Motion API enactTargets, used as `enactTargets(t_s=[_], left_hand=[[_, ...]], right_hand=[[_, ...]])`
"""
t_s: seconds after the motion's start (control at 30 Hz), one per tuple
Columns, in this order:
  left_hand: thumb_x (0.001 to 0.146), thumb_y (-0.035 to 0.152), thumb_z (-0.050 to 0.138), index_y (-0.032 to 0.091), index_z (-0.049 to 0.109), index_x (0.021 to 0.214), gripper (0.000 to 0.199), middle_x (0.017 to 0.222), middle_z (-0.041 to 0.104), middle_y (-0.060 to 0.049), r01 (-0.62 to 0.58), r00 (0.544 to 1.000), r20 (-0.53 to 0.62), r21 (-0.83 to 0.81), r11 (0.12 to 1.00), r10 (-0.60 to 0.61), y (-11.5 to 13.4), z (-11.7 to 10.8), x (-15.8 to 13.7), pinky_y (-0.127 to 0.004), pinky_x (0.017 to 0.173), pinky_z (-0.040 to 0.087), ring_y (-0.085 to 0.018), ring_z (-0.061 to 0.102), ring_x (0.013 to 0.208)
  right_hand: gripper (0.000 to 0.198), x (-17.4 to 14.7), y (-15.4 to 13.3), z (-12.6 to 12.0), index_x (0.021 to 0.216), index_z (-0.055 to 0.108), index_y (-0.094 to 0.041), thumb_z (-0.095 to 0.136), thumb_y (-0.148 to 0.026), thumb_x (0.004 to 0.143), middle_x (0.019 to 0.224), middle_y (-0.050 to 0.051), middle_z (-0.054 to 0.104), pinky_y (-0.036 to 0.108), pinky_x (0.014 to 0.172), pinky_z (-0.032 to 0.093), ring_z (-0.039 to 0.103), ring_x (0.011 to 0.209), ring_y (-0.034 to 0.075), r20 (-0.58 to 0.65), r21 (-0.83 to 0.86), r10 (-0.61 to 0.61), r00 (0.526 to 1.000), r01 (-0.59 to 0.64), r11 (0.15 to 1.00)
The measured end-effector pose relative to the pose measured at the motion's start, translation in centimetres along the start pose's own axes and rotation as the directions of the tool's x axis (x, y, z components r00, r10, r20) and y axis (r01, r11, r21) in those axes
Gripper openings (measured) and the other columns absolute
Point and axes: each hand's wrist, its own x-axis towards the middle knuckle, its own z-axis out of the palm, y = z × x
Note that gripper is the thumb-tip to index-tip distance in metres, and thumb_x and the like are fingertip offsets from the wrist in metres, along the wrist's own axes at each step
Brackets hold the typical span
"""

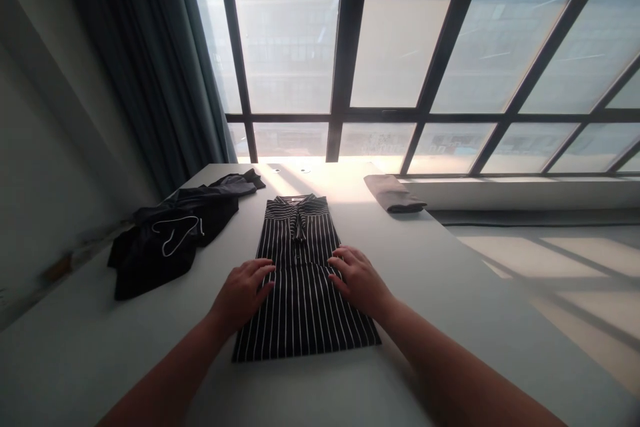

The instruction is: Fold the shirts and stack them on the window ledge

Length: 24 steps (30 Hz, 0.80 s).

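A black shirt with white stripes (pixel 303 307) lies folded into a long panel on the white table (pixel 440 320), its collar toward the window. Over its left edge rests my left hand (pixel 245 290), fingers stretched toward the middle of the cloth. My right hand (pixel 357 280) lies on the opposite edge at about the same height, fingers spread. Between the hands a horizontal fold line crosses the stripes. Neither hand visibly grips the fabric. Parts of the shirt's side edges are hidden under both hands.
Dark crumpled clothing (pixel 175 233) with a white drawstring lies on the table's left side. A folded grey-brown cloth (pixel 393 193) sits near the far right edge. Behind the table stand large windows (pixel 295 33) and a dark curtain (pixel 145 47).
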Motion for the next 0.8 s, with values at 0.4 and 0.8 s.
enactTargets(t_s=[0.4, 0.8], left_hand=[[0.104, 0.068, 0.043, 0.042, 0.032, 0.164, 0.066, 0.175, 0.019, -0.003, 0.043, 0.902, 0.429, 0.036, 0.998, -0.055, 4.5, 1.5, -1.9, -0.06, 0.131, 0.021, -0.033, 0.018, 0.162], [0.097, 0.069, 0.051, 0.051, 0.049, 0.154, 0.059, 0.165, 0.046, -0.004, 0.088, 0.916, 0.399, -0.107, 0.99, -0.038, 9.0, -0.2, -9.1, -0.067, 0.121, 0.037, -0.039, 0.042, 0.151]], right_hand=[[0.066, -2.2, -3.6, -0.5, 0.165, 0.037, -0.03, 0.049, -0.055, 0.105, 0.175, 0.009, 0.017, 0.053, 0.132, 0.007, 0.012, 0.163, 0.03, 0.492, 0.027, 0.125, 0.862, -0.158, 0.987], [0.062, -12.4, -6.0, -1.5, 0.155, 0.053, -0.041, 0.067, -0.05, 0.095, 0.17, 0.005, 0.036, 0.06, 0.128, 0.025, 0.031, 0.157, 0.037, 0.3, 0.166, 0.123, 0.946, -0.179, 0.97]])
